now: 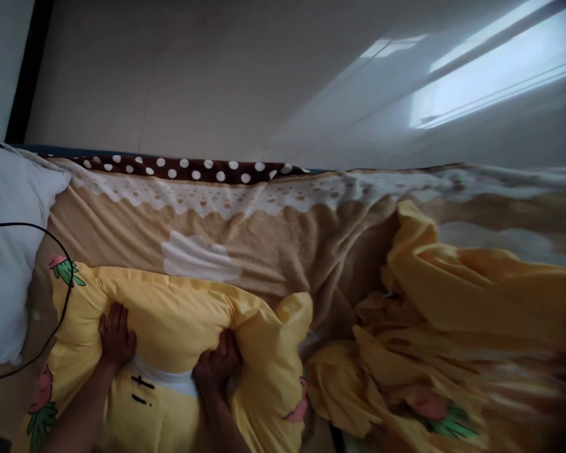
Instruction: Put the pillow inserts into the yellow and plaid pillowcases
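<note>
A yellow pillow (179, 314) in a case printed with strawberries lies on the bed at the lower left. My left hand (117, 335) rests on its left part, fingers pressed into the fabric. My right hand (219, 363) is closed on a fold of the yellow pillowcase near the middle. A white inner pillow (167, 379) shows at the case's opening between my forearms.
A tan fleece blanket (283, 245) with a white lace band and a brown dotted edge covers the bed. A crumpled yellow quilt cover (457, 333) lies at the right. A white pillow (4, 251) and a black cable (61, 302) sit at the left. A pale wall stands behind.
</note>
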The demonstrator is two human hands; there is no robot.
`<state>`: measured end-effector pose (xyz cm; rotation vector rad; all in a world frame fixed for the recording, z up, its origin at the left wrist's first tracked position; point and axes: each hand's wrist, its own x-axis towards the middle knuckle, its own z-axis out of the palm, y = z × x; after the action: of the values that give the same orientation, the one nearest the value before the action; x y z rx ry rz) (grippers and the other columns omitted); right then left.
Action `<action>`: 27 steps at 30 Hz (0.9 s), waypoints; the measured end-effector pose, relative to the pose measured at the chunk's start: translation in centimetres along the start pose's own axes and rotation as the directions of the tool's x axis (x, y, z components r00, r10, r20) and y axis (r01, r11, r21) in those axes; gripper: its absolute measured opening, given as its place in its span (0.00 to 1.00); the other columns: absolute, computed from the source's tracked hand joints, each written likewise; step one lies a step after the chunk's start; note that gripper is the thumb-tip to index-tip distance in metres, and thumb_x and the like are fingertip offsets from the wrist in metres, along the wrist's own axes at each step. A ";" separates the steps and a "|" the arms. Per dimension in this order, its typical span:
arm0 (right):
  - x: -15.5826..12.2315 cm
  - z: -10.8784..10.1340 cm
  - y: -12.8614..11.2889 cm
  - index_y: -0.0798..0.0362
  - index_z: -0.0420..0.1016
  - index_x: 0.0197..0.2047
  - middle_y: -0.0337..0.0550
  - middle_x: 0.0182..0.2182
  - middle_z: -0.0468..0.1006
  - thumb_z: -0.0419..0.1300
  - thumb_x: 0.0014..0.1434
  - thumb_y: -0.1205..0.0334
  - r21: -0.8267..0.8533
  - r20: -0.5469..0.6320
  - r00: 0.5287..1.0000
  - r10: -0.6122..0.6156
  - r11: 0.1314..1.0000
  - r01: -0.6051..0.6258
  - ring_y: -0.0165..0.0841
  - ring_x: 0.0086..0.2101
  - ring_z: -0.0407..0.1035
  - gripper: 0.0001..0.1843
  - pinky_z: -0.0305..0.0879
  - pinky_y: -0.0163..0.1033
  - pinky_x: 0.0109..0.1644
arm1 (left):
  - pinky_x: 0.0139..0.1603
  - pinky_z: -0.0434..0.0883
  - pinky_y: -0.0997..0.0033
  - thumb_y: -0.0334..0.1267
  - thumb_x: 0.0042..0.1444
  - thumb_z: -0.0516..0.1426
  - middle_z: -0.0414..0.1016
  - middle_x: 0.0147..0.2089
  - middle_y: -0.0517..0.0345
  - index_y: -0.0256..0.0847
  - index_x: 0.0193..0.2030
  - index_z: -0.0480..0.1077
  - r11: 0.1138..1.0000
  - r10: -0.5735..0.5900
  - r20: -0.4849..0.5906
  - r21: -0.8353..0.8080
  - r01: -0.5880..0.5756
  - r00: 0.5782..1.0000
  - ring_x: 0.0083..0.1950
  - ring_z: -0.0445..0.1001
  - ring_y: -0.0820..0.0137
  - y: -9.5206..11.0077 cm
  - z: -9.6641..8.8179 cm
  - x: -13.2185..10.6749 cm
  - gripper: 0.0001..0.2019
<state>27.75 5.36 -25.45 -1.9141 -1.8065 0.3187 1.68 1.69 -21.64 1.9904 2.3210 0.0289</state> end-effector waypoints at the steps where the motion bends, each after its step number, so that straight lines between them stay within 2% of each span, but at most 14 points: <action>1: 0.0 0.0 0.1 0.60 0.46 0.72 0.66 0.59 0.63 0.40 0.68 0.56 0.003 0.006 1.000 -0.005 1.000 0.005 0.53 0.58 0.59 0.33 0.60 0.62 0.56 | 0.72 0.44 0.46 0.38 0.58 0.49 0.71 0.62 0.32 0.29 0.61 0.67 1.000 0.001 -0.003 0.002 -0.001 1.000 0.67 0.65 0.53 0.1 -0.1 0.0 0.26; 5: 0.3 -0.1 0.5 0.60 0.44 0.73 0.67 0.60 0.62 0.40 0.68 0.56 0.021 0.014 0.998 -0.056 0.998 0.056 0.54 0.58 0.58 0.34 0.60 0.63 0.56 | 0.72 0.43 0.48 0.38 0.58 0.49 0.72 0.61 0.32 0.28 0.59 0.69 1.000 0.009 -0.008 -0.001 -0.009 1.000 0.67 0.65 0.54 0.5 -0.4 0.3 0.25; 12: 0.4 0.2 0.9 0.61 0.47 0.72 0.67 0.60 0.62 0.41 0.67 0.56 0.022 -0.004 0.999 -0.037 0.999 0.037 0.55 0.59 0.58 0.33 0.60 0.65 0.56 | 0.72 0.42 0.48 0.39 0.58 0.48 0.71 0.62 0.32 0.28 0.62 0.66 0.999 0.009 -0.050 -0.041 -0.011 0.999 0.69 0.63 0.53 1.1 -1.2 1.1 0.27; 18: 1.4 0.3 0.9 0.57 0.47 0.72 0.65 0.60 0.63 0.41 0.67 0.56 0.030 -0.046 0.998 -0.045 0.998 0.047 0.53 0.60 0.59 0.33 0.59 0.63 0.58 | 0.72 0.43 0.50 0.41 0.61 0.47 0.69 0.64 0.33 0.28 0.67 0.61 0.998 0.021 -0.177 -0.049 -0.030 0.984 0.69 0.64 0.55 1.7 -2.0 2.3 0.30; 23: 1.8 0.0 0.4 0.57 0.50 0.71 0.63 0.59 0.65 0.38 0.68 0.55 0.018 -0.108 0.994 -0.029 0.999 0.031 0.51 0.59 0.60 0.31 0.57 0.62 0.60 | 0.73 0.42 0.49 0.43 0.63 0.46 0.65 0.68 0.34 0.30 0.69 0.59 0.991 -0.031 -0.156 -0.134 0.010 0.987 0.71 0.59 0.55 2.2 -2.7 2.5 0.30; 27: 1.8 -0.4 -0.7 0.58 0.54 0.70 0.63 0.60 0.66 0.38 0.69 0.53 0.052 -0.083 0.995 0.055 0.997 -0.051 0.48 0.60 0.59 0.31 0.55 0.60 0.62 | 0.73 0.42 0.49 0.43 0.64 0.46 0.62 0.70 0.38 0.31 0.70 0.58 0.982 -0.053 -0.156 -0.187 0.023 0.986 0.73 0.57 0.56 2.7 -3.7 2.5 0.30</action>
<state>27.47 7.03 -24.46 -1.9145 -1.6808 0.2930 3.71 4.74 -17.89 1.9170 2.3497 0.4020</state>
